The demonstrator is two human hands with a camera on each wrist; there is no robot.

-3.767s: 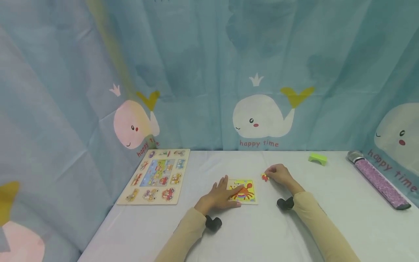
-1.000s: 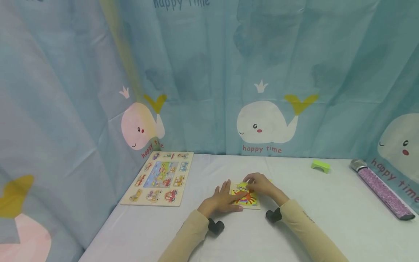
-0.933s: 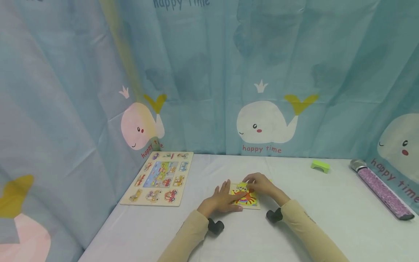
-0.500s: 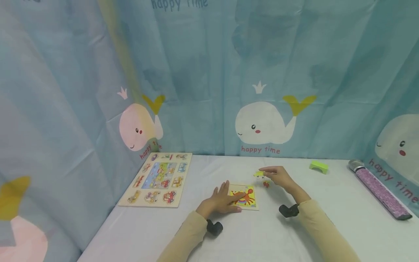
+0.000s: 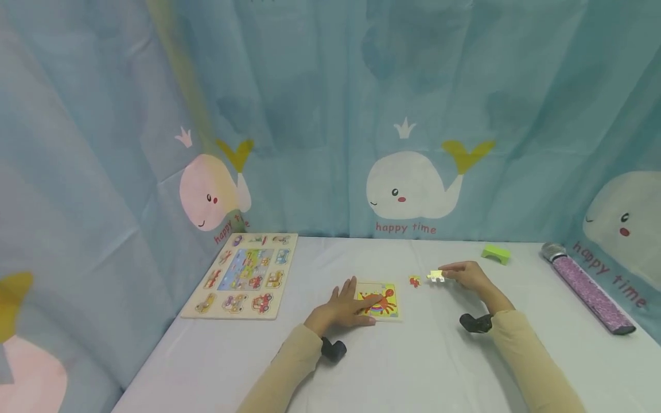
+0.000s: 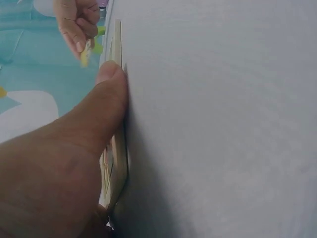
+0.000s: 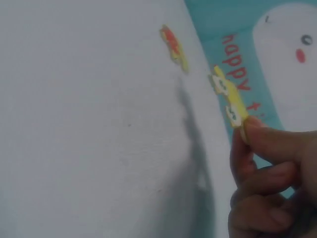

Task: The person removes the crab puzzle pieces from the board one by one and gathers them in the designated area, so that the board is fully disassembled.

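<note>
Yellow puzzle piece (image 7: 238,103) is pinched in the right hand's grip (image 5: 469,276), the left hand (image 5: 342,310) splayed across the crab board (image 5: 391,300).

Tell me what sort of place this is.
Probably an indoor play corner: a white-covered table, a blue curtain printed with whales behind it, and a crab puzzle on top.

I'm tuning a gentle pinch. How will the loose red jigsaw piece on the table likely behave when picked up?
The loose red jigsaw piece is probably stiff: the similar yellow piece, pinched near one end in the right hand, shows no sag. Small and thin, it's likely light. Lying flat, it seems unlikely to roll.
</note>
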